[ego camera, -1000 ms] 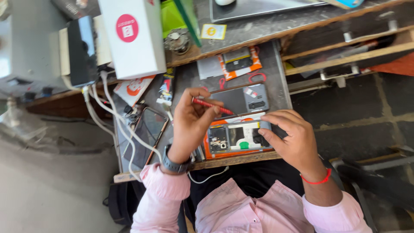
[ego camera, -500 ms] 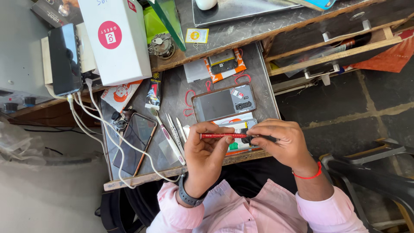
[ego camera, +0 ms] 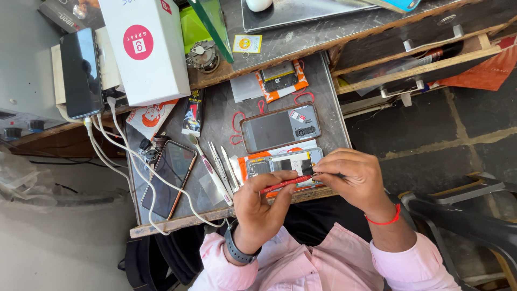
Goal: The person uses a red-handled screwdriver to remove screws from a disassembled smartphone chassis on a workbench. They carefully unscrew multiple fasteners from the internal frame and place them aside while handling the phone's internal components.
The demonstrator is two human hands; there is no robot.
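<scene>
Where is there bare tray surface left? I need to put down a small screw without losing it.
Bare grey tray lies between the closed phone back and the orange-backed part, and at the near-left corner below the dark phone crossed by the white cable. It is crowded around the tweezers, the opened phone and both hands.

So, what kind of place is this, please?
Probably a small phone repair bench. The left hand and right hand hold a red screwdriver over an opened phone; a second opened phone, tweezers and white charging cables lie on the worn table.
</scene>
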